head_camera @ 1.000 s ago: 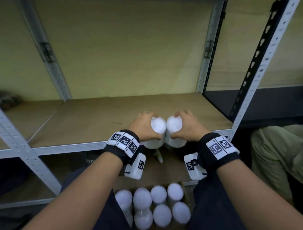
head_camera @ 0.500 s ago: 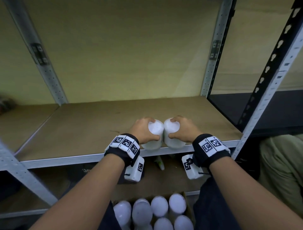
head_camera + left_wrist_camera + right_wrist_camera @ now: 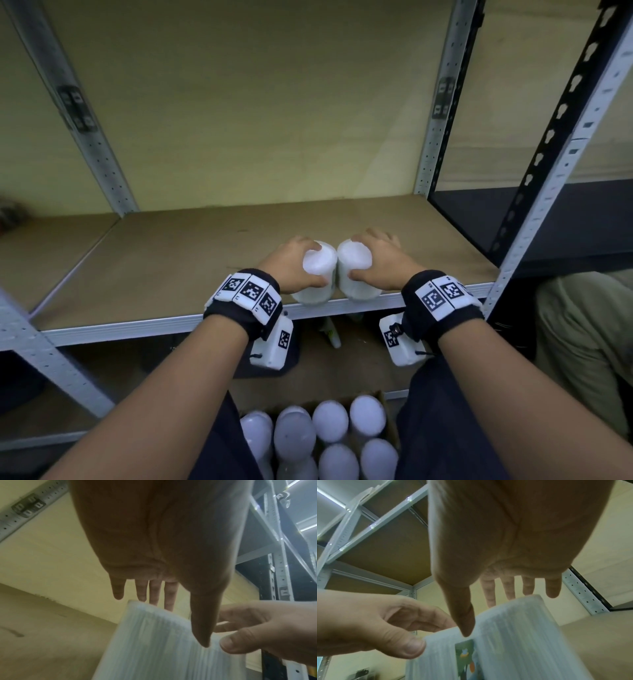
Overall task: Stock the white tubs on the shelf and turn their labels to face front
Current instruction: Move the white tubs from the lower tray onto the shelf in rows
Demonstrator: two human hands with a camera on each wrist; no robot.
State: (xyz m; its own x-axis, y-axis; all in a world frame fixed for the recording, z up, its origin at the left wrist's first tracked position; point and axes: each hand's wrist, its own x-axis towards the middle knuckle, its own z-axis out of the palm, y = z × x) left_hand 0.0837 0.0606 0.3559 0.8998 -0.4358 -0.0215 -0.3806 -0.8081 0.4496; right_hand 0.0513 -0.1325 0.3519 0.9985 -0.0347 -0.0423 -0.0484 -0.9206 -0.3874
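Right now two white ribbed plastic tubs stand side by side at the front edge of the brown board shelf [image 3: 191,260], and they touch each other. The left hand [image 3: 291,267] holds the left white tub [image 3: 317,274] from the top, with its thumb on the near side and its fingers curled over the far side. The right hand [image 3: 380,263] holds the right white tub [image 3: 356,270] the same way. From the right wrist view, a green picture label [image 3: 464,655] shows on the near side of a tub next to the right thumb, so one label seems to point about to the front. From the left wrist view, the side of the left tub looks plain white, so its label may be turned away, but the picture is blurry and it is hard to be sure. I think the step in hand is putting these two tubs down on the shelf. Next, each hand should twist its tub until the label looks straight out, and maybe slide the tubs a bit back from the edge so they do not tip off. Below the shelf, a brown cardboard box [image 3: 390,428] full of more white tubs [image 3: 329,425] sits between the person's knees, so there is much left to stock.
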